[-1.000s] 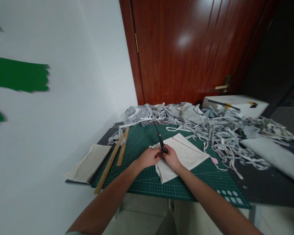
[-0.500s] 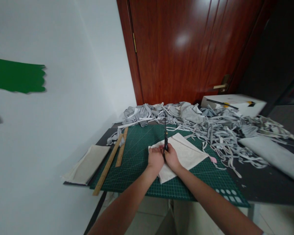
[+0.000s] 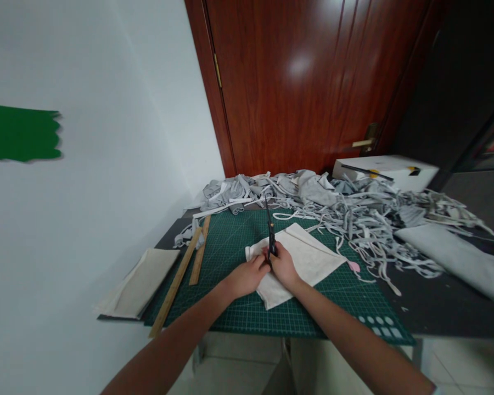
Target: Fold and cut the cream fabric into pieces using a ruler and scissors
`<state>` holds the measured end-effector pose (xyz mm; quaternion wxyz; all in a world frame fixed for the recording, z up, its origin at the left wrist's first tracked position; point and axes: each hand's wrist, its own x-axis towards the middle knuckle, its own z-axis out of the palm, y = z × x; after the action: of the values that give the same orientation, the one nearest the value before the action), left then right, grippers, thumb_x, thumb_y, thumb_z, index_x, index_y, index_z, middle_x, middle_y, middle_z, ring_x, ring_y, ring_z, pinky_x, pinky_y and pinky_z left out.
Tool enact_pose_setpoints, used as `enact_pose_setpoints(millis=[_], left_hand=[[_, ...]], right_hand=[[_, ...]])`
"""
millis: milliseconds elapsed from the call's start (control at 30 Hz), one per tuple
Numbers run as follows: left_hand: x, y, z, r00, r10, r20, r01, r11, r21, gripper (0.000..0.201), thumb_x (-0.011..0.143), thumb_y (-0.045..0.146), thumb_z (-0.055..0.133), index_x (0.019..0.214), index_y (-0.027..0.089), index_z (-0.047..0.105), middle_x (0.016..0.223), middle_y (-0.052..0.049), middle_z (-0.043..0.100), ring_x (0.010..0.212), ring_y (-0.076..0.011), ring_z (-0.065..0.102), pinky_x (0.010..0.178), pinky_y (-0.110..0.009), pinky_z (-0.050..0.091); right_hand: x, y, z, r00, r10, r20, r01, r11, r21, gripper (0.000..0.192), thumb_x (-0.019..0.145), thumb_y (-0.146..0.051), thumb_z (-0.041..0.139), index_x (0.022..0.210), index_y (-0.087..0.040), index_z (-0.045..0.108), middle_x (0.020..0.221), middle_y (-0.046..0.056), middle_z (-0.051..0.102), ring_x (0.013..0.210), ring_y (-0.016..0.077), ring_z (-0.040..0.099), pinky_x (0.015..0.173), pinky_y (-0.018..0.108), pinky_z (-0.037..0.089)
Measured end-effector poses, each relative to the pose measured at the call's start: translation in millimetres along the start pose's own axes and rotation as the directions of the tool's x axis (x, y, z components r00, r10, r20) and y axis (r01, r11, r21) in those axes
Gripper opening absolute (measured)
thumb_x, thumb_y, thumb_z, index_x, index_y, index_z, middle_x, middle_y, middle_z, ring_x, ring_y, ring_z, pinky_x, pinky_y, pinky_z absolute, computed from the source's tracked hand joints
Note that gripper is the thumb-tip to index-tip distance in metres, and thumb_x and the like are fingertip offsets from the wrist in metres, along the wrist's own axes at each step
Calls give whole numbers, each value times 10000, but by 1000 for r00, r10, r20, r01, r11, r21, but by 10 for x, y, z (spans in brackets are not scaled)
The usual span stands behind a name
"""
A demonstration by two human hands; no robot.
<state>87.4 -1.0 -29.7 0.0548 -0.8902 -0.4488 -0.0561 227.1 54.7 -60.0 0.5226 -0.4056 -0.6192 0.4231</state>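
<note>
the scissors (image 3: 270, 232) are black-handled with slim dark blades, held nearly upright over the green cutting mat (image 3: 239, 241), tips pointing away toward the door, blades close together. the cream cloth (image 3: 308, 258) lies flat and folded on the cutting mat, near its middle, one corner pointing right and its left edge just under the scissors' handles.

Right hand (image 3: 283, 267) grips scissors (image 3: 270, 233) over cloth (image 3: 308, 258); left hand (image 3: 247, 276) presses it.

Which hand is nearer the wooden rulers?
Left. The left hand rests on the cloth, just right of the wooden rulers; the right hand lies farther right, holding scissors.
</note>
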Motion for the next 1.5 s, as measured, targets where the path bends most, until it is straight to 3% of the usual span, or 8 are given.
enact_pose_setpoints(millis=[233, 567, 767, 900, 1133, 1200, 1333, 1500], left_hand=[[-160, -15, -5, 998, 34, -48, -38, 995, -95, 420, 930, 274, 475, 1325, 134, 442, 1393, -147, 437, 1345, -243, 338, 1119, -400, 292], [-227, -119, -270, 970, -11, 241, 48, 988, -148, 786, 745, 597, 655, 1411, 277, 388, 1499, -107, 337, 1394, -367, 209, 1052, -677, 122], [23, 106, -526, 966, -127, 223, 135, 991, -20, 269, 920, 313, 467, 1081, 260, 676, 1184, -54, 660, 1163, -244, 553, 1098, -567, 155], [247, 514, -466, 897, -369, 242, 356, 929, 96, 299, 810, 192, 557, 1060, 108, 699, 1025, -164, 703, 999, -298, 640, 1082, -494, 264], [489, 899, -151, 686, -717, 127, 687, 695, 214, 527, 874, 123, 394, 1389, 11, 417, 1340, -282, 484, 1239, -465, 431, 1037, -695, 142], [433, 861, -70, 708, -704, 59, 686, 705, 182, 532, 881, 133, 381, 1394, -9, 398, 1380, -269, 447, 1315, -432, 345, 1092, -636, 86], [126, 635, 56, 862, -507, -28, 507, 861, 29, 550, 856, 120, 393, 1385, -34, 389, 1434, -257, 381, 1359, -352, 307, 1136, -508, 158], [-188, 421, 20, 958, -260, -124, 270, 960, 77, 515, 845, 134, 396, 1354, 64, 429, 1434, -212, 396, 1376, -321, 275, 1123, -564, 156]], right_hand=[[8, 18, 6, 999, 10, 37, -10, 1000, -7, 118, 745, -254, 535, 832, -204, 597, 808, 33, 683, 734, 200, 612, 729, 332, 468], [15, 46, 7, 998, -1, 61, 0, 1000, 17, 120, 742, -243, 514, 824, -206, 593, 832, 40, 685, 747, 199, 614, 723, 329, 470], [12, 80, 28, 998, -8, 60, 6, 1000, 30, 105, 740, -266, 534, 812, -211, 587, 774, 18, 671, 697, 193, 605, 679, 318, 475], [24, 100, 23, 999, -3, 41, 1, 999, 48, 108, 730, -264, 549, 815, -214, 595, 796, 28, 684, 723, 201, 615, 706, 331, 484], [35, 90, 0, 999, 33, -26, -31, 998, 63, 66, 753, -273, 514, 780, -224, 549, 797, 38, 679, 762, 210, 633, 748, 352, 494], [27, 69, 1, 1000, 27, -11, -26, 998, 56, 73, 750, -267, 512, 794, -223, 551, 794, 32, 676, 754, 203, 630, 745, 345, 492], [9, 17, 10, 999, 19, 29, -20, 999, 29, 91, 735, -274, 543, 798, -217, 572, 763, 17, 666, 722, 195, 610, 724, 332, 476], [-1, -12, 14, 998, 16, 69, -17, 1000, 22, 72, 733, -275, 540, 752, -216, 575, 718, 3, 652, 678, 186, 592, 680, 313, 462]])
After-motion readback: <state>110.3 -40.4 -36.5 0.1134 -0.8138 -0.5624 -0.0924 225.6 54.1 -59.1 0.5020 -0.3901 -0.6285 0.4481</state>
